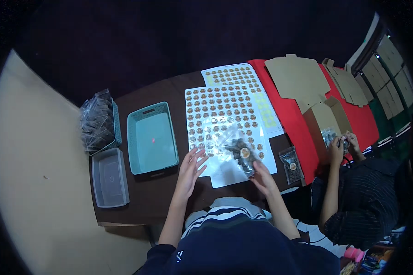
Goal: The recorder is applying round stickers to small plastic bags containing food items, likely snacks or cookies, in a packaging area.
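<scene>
Sticker sheets point(220, 98) lie beneath the filled clear bag point(240, 153); on my feed I see a co-worker point(365, 192) at right. Teal basket point(117, 126) holds plastic bags point(96, 121); cardboard box point(313, 126), a packet point(328, 136). Left hand point(189, 170): fingers spread wide at the sheets' edge. Right hand point(264, 178): fingers pinching the bag's lower right edge.

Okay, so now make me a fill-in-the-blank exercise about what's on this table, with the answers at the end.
1. The person's ____ hand holds the clear bag above the white sheet.
2. The stickers on that sheet are ____ in shape.
3. The shallow turquoise tray lies to the ____ of the sheet.
4. The open cardboard box stands on a ____ cloth.

Missing words: right; round; left; red.
</scene>
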Demonstrator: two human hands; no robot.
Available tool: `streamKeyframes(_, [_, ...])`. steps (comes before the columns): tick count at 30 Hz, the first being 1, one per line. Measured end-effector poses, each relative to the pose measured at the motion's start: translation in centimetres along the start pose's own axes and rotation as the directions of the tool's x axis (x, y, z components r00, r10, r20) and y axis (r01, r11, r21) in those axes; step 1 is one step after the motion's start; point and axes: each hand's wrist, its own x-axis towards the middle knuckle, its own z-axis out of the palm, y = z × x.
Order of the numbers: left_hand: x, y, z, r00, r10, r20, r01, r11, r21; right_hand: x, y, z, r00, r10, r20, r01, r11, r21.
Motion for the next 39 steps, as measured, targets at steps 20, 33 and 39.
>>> streamKeyframes(20, [-0.5, -8.5, -8.5, 0.893, -0.388, -0.229, 0.286, 0.881, -0.377, 0.1, 7.1, -21.2, -0.006, -0.717, -0.697, -0.302, 0.666, -0.682])
streamKeyframes(33, [0.8, -7.7, -12.2, 0.787, -0.258, -0.56, 0.16, 0.963, -0.218, 3.1, 4.0, -17.3, 0.283, -0.532, -0.798, -0.043, 0.824, -0.564])
streamKeyframes(39, [3.7, -8.5, -18.1, 0.802, -0.193, -0.565, 0.113, 0.978, -0.174, 1.6, 5.0, -13.3, 0.46, -0.319, -0.828, 0.088, 0.945, -0.315])
